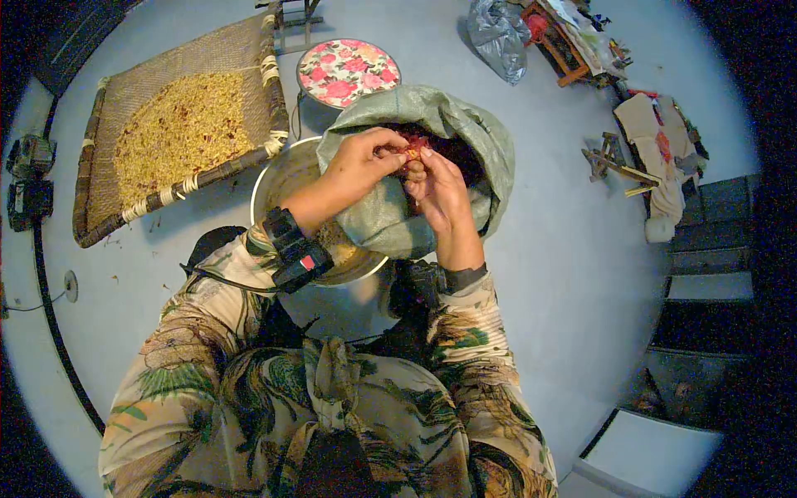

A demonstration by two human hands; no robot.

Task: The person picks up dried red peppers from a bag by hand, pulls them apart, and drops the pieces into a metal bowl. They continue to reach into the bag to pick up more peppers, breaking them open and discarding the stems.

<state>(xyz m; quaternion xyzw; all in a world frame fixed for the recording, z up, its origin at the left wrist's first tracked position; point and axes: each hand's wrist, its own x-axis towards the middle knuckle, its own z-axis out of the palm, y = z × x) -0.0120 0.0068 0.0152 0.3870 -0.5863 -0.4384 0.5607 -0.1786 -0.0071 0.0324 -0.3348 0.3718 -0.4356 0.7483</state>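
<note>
My left hand point(363, 168) and my right hand point(442, 189) meet over the mouth of a green woven sack point(495, 137). Between their fingertips is a small red piece with yellow-orange showing in it, which looks like a dried chili pepper point(413, 154). Fingers of both hands are closed on it. Dark red dried pieces point(466, 159) lie inside the sack, partly hidden by my hands. The sack's rolled rim overlaps a wide metal basin point(259, 184). Some yellowish bits lie low in the basin, largely covered by my left forearm and the sack.
To the left, a wood-framed woven tray point(91, 158) holds a spread of yellow seeds point(184, 124) with red flecks. A round flower-topped stool point(349, 70) stands behind the sack. Farther right are a grey plastic bag point(498, 41), a wooden stool point(621, 170) and piled cloth point(643, 129).
</note>
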